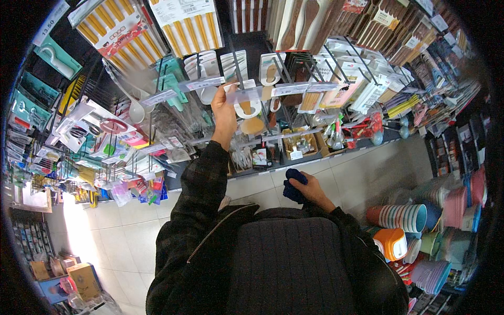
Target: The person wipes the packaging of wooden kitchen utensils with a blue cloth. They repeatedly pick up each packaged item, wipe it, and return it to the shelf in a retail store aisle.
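Observation:
My left hand [225, 114] is raised to the shelf display, with its thumb and fingers on the white hanger card of a light-brown spoon-like utensil [252, 125]. A clear price-tag holder covers part of that card, so I cannot tell whether it still hangs on its hook. Just left of the hand is a white utensil [207, 95] on a card. Lower down, in front of my body, my right hand [314, 191] grips a bunched dark blue cloth [293, 189].
Packaged chopsticks [189, 33] and wooden spatulas [303, 23] hang above. Metal hooks and price tags jut out toward me. A cardboard box [301, 142] stands on the bottom shelf. Stacked plastic buckets [397, 218] are at right. A carton [83, 280] sits behind me, at left, on the tiled floor [126, 240].

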The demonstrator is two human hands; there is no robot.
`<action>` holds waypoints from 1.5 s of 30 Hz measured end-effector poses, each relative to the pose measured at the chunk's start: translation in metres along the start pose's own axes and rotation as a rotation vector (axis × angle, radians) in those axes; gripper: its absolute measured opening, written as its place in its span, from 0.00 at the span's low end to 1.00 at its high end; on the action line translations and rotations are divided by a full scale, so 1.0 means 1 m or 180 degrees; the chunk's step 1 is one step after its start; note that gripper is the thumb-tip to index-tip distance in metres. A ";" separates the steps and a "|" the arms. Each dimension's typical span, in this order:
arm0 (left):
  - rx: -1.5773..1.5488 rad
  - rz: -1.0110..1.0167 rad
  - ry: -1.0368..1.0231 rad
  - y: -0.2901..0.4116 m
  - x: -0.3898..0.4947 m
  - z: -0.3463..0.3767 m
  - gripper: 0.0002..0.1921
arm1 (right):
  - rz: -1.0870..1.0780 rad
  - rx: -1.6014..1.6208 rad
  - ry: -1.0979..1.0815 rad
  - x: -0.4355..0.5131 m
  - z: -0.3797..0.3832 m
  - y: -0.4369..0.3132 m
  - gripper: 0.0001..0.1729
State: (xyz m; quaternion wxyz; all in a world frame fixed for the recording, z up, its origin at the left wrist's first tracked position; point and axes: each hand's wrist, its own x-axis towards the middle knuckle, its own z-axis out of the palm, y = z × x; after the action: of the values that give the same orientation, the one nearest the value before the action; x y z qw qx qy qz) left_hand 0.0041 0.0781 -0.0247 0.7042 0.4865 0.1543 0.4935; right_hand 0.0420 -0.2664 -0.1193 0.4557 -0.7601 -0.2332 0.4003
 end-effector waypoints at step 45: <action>0.1218 -0.0196 -0.1383 -0.046 -0.005 0.035 0.22 | 0.0134 0.0535 0.0337 -0.002 -0.001 -0.007 0.21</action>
State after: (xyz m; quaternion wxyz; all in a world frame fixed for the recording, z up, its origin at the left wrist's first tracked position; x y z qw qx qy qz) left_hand 0.0517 0.0528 -0.0481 0.6308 0.6999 0.1048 0.3180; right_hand 0.0420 -0.2649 -0.1125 0.5210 -0.7440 -0.1584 0.3872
